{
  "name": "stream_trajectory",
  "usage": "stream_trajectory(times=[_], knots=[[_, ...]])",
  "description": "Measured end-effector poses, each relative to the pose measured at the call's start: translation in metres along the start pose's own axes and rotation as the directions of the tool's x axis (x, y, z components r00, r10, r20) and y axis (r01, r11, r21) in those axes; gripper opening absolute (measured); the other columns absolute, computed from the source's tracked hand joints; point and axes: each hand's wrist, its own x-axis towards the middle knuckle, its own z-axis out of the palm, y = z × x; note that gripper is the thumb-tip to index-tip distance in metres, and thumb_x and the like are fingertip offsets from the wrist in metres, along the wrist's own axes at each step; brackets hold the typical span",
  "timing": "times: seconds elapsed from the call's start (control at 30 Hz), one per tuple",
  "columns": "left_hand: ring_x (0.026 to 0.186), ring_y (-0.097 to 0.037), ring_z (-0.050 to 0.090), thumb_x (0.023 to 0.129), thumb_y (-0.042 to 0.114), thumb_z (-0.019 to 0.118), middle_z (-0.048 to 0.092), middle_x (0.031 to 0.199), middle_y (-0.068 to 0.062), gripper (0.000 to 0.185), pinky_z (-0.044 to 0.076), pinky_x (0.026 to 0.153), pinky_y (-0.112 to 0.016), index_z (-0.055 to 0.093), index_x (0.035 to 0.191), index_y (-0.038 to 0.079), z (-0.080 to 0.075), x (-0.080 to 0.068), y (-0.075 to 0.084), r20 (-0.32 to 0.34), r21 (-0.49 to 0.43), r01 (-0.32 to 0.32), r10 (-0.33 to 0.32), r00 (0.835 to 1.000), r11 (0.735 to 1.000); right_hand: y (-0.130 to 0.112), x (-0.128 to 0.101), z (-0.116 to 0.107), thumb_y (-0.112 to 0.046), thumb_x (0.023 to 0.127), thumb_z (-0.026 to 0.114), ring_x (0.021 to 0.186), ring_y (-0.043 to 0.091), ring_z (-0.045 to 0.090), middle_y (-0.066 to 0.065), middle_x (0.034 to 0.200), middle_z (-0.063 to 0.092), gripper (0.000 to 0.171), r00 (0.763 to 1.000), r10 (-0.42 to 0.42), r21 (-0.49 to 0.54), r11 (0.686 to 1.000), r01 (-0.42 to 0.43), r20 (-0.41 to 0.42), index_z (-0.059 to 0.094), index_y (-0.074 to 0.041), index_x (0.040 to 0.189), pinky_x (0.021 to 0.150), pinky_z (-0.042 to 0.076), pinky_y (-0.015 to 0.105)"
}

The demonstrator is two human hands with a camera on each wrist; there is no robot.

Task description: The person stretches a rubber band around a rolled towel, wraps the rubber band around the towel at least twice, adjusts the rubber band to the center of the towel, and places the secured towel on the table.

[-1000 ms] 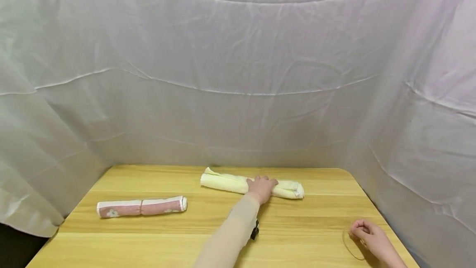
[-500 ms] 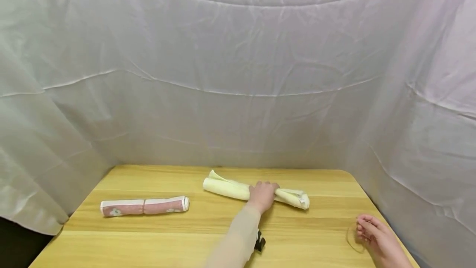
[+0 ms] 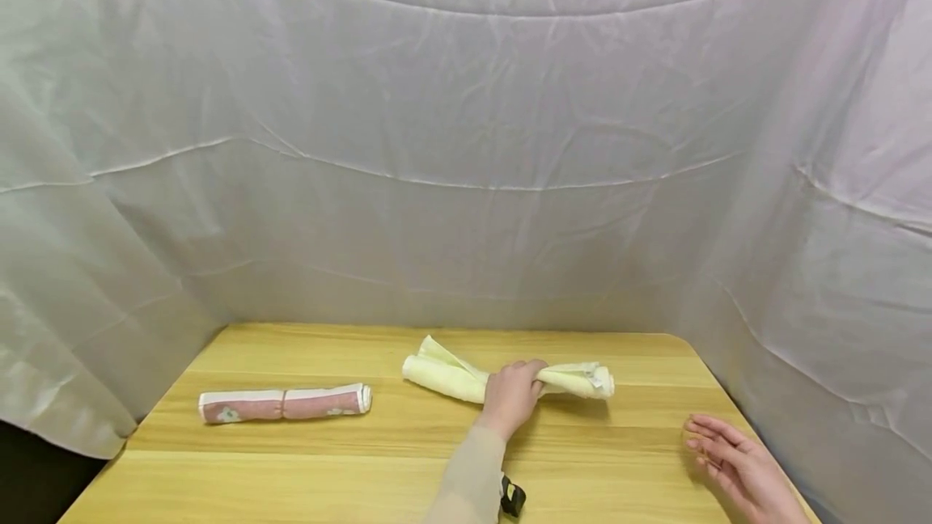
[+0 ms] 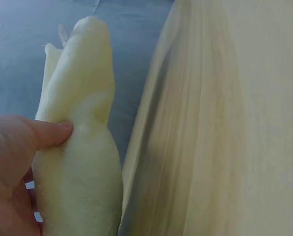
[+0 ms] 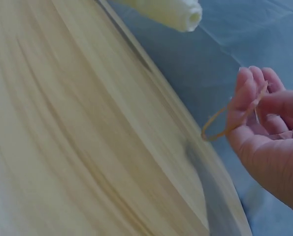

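1. The rolled yellow towel (image 3: 466, 378) lies toward the back of the wooden surface (image 3: 364, 467), its right end lifted.
2. The left hand (image 3: 510, 396) grasps its middle, fingers (image 4: 48, 132) clenched round it.
3. Right of the towel, the right hand (image 3: 735, 467) pinches a rubber band (image 5: 225, 129).
4. Left of the towel lies a pink rolled towel (image 3: 284, 404).

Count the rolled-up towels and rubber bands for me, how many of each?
Rolled towels: 2, the yellow towel roll gripped by the left hand and the pink towel roll.
Rubber bands: 2, one around the pink roll's middle, one rubber band pinched in the right hand.
Total: 4
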Motion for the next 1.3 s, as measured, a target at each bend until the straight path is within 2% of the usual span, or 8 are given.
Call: stream_trajectory(times=[0.1,0.3,0.53,0.7,0.87,0.93,1.13,1.3], knots=[[0.073,-0.014,0.068,0.093,0.028,0.065,0.074,0.097,0.005,0.024,0.047,0.055,-0.028,0.069,0.116,0.026,-0.001,-0.003,0.001,-0.032,-0.040,0.000,-0.001,0.999,0.999,0.002,0.001,0.004,0.008,0.103,0.019,0.111,0.010,0.065,-0.002,0.125,0.067,0.055,1.000,-0.024,-0.053,0.998,0.023,-0.014,0.062,-0.015,0.130,0.085,0.056,0.021],[0.072,-0.012,0.068,0.092,0.027,0.066,0.075,0.095,0.004,0.022,0.047,0.055,-0.022,0.069,0.113,0.024,-0.005,-0.007,0.004,-0.127,-0.122,0.016,-0.032,0.991,0.992,0.005,0.009,0.013,0.008,0.102,0.018,0.113,0.012,0.064,-0.001,0.127,0.065,0.054,0.997,-0.077,-0.064,0.995,0.077,0.009,0.059,-0.012,0.131,0.082,0.055,0.020],[0.080,-0.014,0.071,0.093,0.026,0.063,0.075,0.098,0.000,0.025,0.056,0.068,-0.027,0.069,0.116,0.018,-0.012,-0.011,0.009,-0.221,-0.199,0.043,-0.088,0.971,0.979,0.004,0.024,0.023,-0.003,0.106,0.016,0.120,0.013,0.061,-0.006,0.130,0.063,0.051,0.999,-0.034,-0.055,0.998,0.035,0.012,0.056,-0.019,0.134,0.088,0.054,0.026],[0.091,-0.016,0.072,0.092,0.024,0.065,0.075,0.106,0.000,0.025,0.058,0.078,-0.033,0.069,0.116,0.019,-0.018,-0.014,0.010,-0.308,-0.287,0.052,-0.143,0.941,0.956,0.004,0.038,0.034,-0.006,0.106,0.012,0.125,0.019,0.059,-0.003,0.134,0.060,0.049,0.998,-0.031,-0.022,0.999,0.032,0.050,0.052,-0.018,0.131,0.091,0.054,0.029],[0.090,-0.018,0.072,0.090,0.021,0.067,0.075,0.104,0.000,0.025,0.058,0.075,-0.034,0.070,0.114,0.019,-0.024,-0.016,0.010,-0.404,-0.333,0.040,-0.181,0.897,0.942,0.003,0.059,0.045,-0.008,0.106,0.014,0.129,0.024,0.055,0.001,0.133,0.060,0.042,0.997,-0.061,-0.017,0.998,0.062,0.054,0.055,-0.013,0.115,0.098,0.052,0.037],[0.087,-0.019,0.072,0.090,0.020,0.067,0.075,0.101,-0.002,0.025,0.058,0.073,-0.034,0.070,0.115,0.017,-0.026,-0.016,0.009,-0.426,-0.333,0.030,-0.179,0.887,0.942,0.003,0.068,0.048,-0.007,0.106,0.014,0.131,0.026,0.054,0.004,0.132,0.061,0.043,0.994,-0.086,0.013,0.996,0.085,0.071,0.057,-0.010,0.112,0.101,0.050,0.042],[0.089,-0.019,0.070,0.090,0.018,0.067,0.073,0.101,-0.002,0.025,0.058,0.075,-0.034,0.069,0.115,0.015,-0.028,-0.015,0.008,-0.463,-0.341,0.000,-0.168,0.870,0.940,0.001,0.092,0.058,-0.007,0.106,0.014,0.135,0.030,0.048,0.006,0.134,0.058,0.047,0.981,-0.159,0.088,0.985,0.150,0.107,0.059,-0.006,0.121,0.107,0.043,0.052],[0.099,-0.021,0.068,0.088,0.011,0.068,0.071,0.109,-0.003,0.026,0.057,0.084,-0.037,0.070,0.114,0.012,-0.029,-0.013,0.007,-0.522,-0.353,-0.055,-0.148,0.840,0.934,0.000,0.111,0.073,-0.009,0.106,0.019,0.135,0.028,0.049,0.003,0.134,0.056,0.043,0.982,-0.185,0.066,0.981,0.182,0.045,0.058,-0.009,0.124,0.104,0.044,0.056]])
